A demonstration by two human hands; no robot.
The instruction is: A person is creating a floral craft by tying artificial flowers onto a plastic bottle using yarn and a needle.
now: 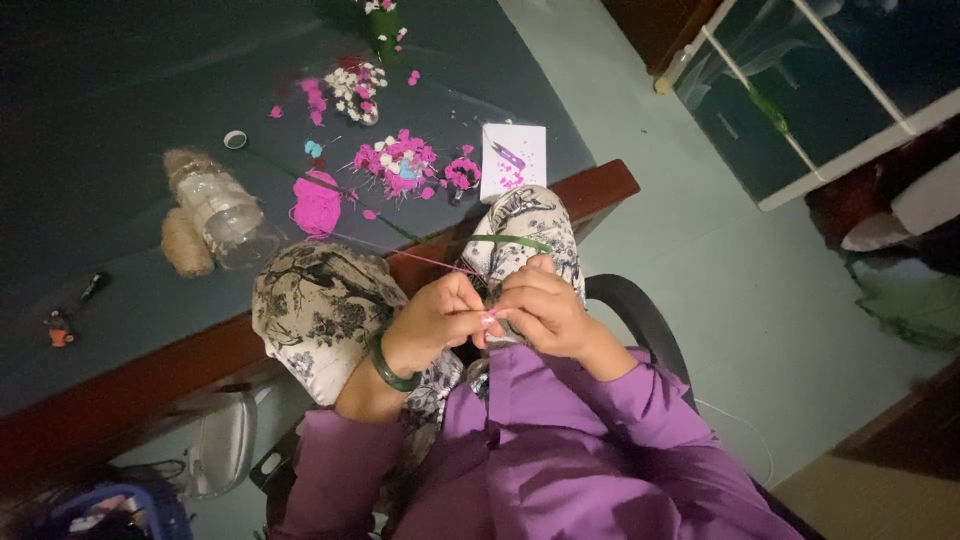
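Pinching a small pink piece between both sets of fingertips, left hand and right hand meet over the lap, below the table's near edge; pink thread runs taut towards them; binding seems underway; steady tension needed.

What the right hand pinches is perhaps too small to tell.

Pink thread: thin, taut, runs from pink spool on worktop to fingertips. Small pink piece: pinched btwn both hands, over lap; shape too small to tell. Green stem: slim, lying across knee.
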